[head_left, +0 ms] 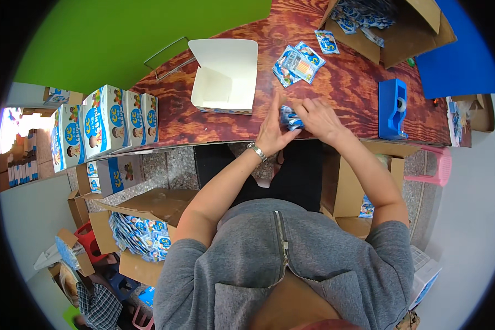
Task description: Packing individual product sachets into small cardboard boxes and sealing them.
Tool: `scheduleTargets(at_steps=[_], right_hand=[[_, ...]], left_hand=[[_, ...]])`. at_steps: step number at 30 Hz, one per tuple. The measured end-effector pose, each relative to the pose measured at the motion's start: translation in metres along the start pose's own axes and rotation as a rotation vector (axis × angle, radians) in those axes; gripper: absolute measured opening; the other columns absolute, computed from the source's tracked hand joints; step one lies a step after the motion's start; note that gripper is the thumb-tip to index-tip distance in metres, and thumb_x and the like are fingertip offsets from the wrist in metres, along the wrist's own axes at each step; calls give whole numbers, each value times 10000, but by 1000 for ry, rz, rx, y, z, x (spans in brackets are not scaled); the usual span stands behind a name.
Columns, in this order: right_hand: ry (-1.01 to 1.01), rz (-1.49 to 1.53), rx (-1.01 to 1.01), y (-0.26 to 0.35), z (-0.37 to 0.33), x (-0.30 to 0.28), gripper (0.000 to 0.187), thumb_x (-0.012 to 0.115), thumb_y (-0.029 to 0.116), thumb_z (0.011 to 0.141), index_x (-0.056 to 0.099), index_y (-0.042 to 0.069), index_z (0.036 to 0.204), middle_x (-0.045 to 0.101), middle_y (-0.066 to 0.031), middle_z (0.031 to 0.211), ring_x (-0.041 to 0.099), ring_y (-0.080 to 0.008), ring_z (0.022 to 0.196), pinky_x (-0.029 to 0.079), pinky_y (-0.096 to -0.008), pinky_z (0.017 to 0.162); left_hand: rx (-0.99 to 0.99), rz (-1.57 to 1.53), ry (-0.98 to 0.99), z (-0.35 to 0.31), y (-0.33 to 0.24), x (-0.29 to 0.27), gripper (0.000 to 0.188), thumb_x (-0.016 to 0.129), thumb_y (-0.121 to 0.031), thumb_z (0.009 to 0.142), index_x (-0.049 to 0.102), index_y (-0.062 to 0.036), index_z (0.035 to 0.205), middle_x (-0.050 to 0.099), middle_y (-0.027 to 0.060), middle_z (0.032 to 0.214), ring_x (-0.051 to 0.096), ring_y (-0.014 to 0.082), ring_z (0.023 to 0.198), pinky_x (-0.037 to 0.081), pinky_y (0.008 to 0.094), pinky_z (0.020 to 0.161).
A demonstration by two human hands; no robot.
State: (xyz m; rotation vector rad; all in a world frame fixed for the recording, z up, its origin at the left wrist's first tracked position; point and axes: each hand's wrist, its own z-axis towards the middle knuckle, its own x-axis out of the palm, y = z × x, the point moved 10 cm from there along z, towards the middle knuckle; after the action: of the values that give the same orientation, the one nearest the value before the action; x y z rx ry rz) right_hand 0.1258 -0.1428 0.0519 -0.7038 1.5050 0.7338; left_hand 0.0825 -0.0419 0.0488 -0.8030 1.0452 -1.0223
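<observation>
Fingers (275, 108) of two hands (270, 136) (323, 122) around packets (291, 117) (one open box (224, 103) near)

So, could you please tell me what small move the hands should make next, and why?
I would probably lift the blue-and-white packets into the white box: the left hand and right hand are around them at the table, while the box stands just to the left with its lid up and its pale inside showing.

At twelve o'clock, one open white box (224, 80); at ten, four printed cartons (115, 121); at two, one tape dispenser (389, 110); at three, one pink stool (441, 166).
</observation>
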Motion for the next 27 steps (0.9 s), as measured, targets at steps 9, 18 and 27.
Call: scheduleTargets(at_steps=[9, 18, 27], right_hand=[[-179, 459, 71, -20, -17, -7, 722, 819, 173, 704, 493, 105, 1344, 516, -156, 1200, 546, -385, 1085, 485, -466, 912], [-406, 344, 319, -124, 76, -13, 599, 729, 349, 846, 542, 54, 1333, 630, -214, 1123, 605, -370, 1057, 482, -459, 929], [-95, 113, -306, -73, 107, -29, 269, 728, 197, 811, 678, 95, 1055, 618, -125, 1142, 558, -343, 1106, 442, -430, 1003]], left_hand=[[138, 71, 48, 7, 3, 11, 741, 810, -88, 730, 483, -61, 1393, 588, 147, 1185, 610, 375, 1047, 512, 436, 908], [166, 204, 129, -4, 1, 6, 594, 781, -151, 785, 555, -79, 1330, 613, 167, 1037, 637, 357, 903, 540, 412, 748], [178, 252, 109, -6, 3, 2, 571, 758, -192, 812, 551, -97, 1336, 607, 130, 1085, 650, 334, 902, 555, 404, 736]])
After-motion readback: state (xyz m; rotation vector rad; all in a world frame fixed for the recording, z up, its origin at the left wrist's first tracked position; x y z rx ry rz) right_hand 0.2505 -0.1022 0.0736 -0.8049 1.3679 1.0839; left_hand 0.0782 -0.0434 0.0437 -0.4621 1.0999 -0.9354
